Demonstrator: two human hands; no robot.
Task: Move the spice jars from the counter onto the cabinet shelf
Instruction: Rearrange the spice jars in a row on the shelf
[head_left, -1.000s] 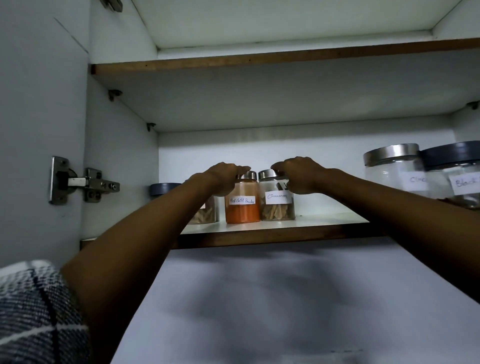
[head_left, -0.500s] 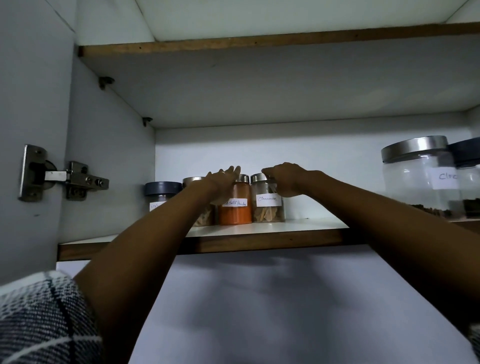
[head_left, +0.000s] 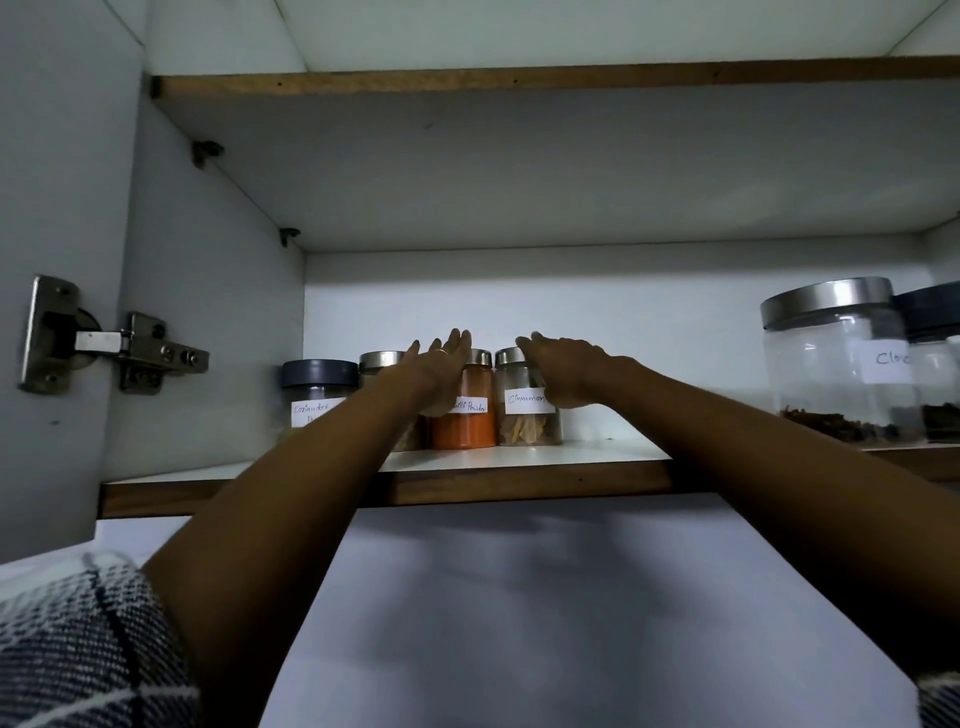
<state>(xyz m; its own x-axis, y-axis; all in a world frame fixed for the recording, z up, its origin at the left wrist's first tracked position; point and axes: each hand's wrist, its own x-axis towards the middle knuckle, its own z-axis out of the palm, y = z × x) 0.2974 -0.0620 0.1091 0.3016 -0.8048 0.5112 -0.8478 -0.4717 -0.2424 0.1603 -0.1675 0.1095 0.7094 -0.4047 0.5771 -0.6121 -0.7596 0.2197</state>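
Several spice jars stand in a row on the white cabinet shelf (head_left: 597, 454). The red chilli powder jar (head_left: 467, 423) holds orange powder, and the cinnamon jar (head_left: 527, 415) touches it on the right. My left hand (head_left: 439, 364) is flat with fingers spread, resting against the left side of the chilli jar. My right hand (head_left: 563, 369) lies open against the right side and lid of the cinnamon jar. A steel-lidded jar (head_left: 382, 361) is mostly hidden behind my left hand. A dark-lidded coriander jar (head_left: 314, 395) stands furthest left.
A large steel-lidded cloves jar (head_left: 836, 364) and a dark-lidded jar (head_left: 935, 358) stand at the right end of the shelf. The upper shelf board (head_left: 519, 83) is overhead. The open door's hinge (head_left: 114, 340) is on the left. A bare stretch of shelf lies between the cinnamon and cloves jars.
Both hands have loosened from the jar lids and opened flat with fingers stretched out. The two jars stand on the shelf, slightly deeper. The view has moved closer.
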